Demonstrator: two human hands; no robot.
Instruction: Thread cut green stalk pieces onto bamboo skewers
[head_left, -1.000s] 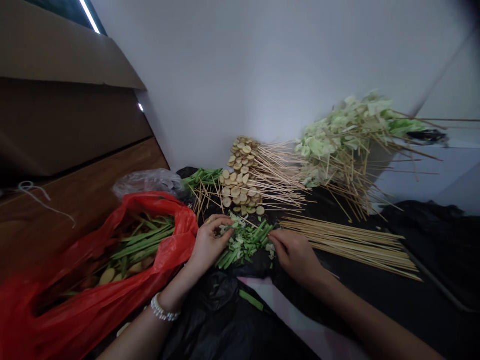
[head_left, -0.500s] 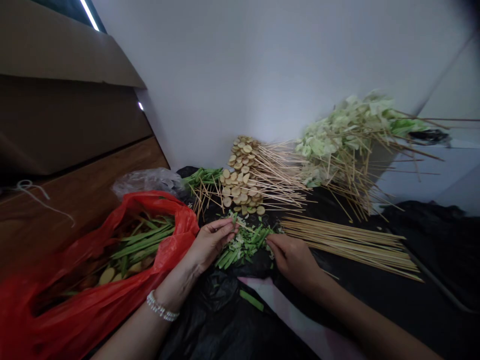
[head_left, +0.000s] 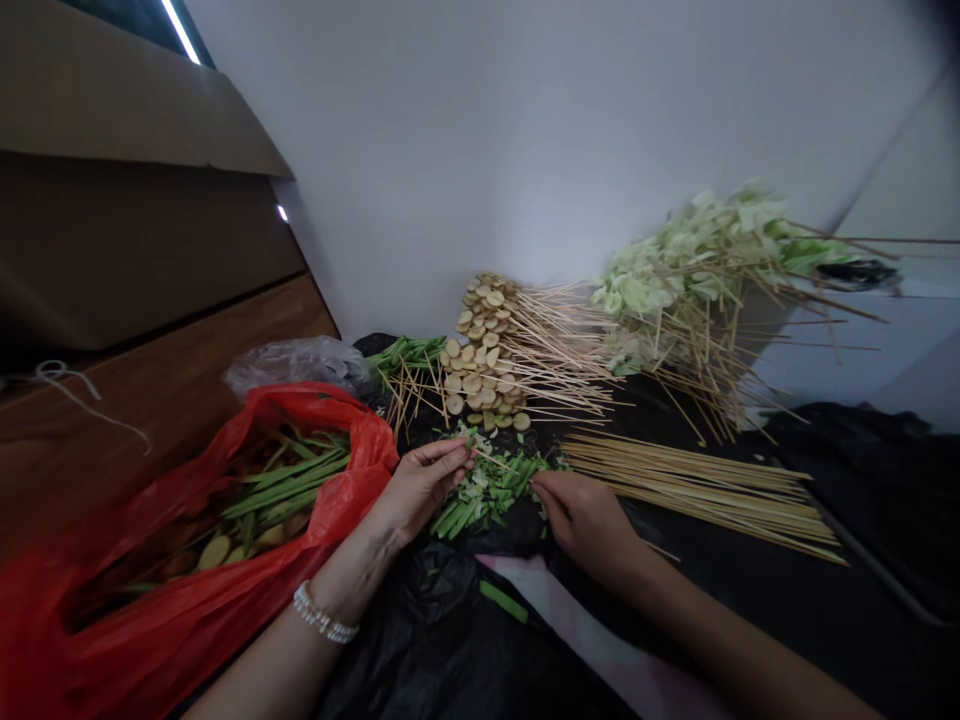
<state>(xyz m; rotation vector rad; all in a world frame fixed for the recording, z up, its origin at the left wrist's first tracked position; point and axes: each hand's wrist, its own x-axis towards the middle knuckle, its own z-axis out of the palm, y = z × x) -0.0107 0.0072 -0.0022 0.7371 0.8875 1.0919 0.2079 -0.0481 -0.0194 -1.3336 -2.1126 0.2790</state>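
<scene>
My left hand (head_left: 425, 482) is closed in a pinch on a small green vegetable piece (head_left: 470, 440). My right hand (head_left: 589, 515) grips a thin bamboo skewer (head_left: 491, 460), whose front part runs left to the piece in my left fingers. The skewer's rear end seems to show past the right wrist. Below and between both hands lies a pile of cut green stalks (head_left: 480, 505) mixed with pale shreds. Right of the right hand, many bare bamboo skewers (head_left: 705, 490) lie side by side. How far the skewer tip enters the piece is too small to tell.
A red plastic bag (head_left: 360, 440) with green stalks and pale slices stands at left. Behind the pile are skewered potato slices (head_left: 480, 365) and skewered green stalks (head_left: 409, 352). Skewered cabbage leaves (head_left: 690, 250) are heaped at right. One green piece (head_left: 502, 601) lies on black plastic (head_left: 427, 640).
Almost nothing differs. Both hands keep their grip and place, with only a very slight shift of the fingers and skewer.
</scene>
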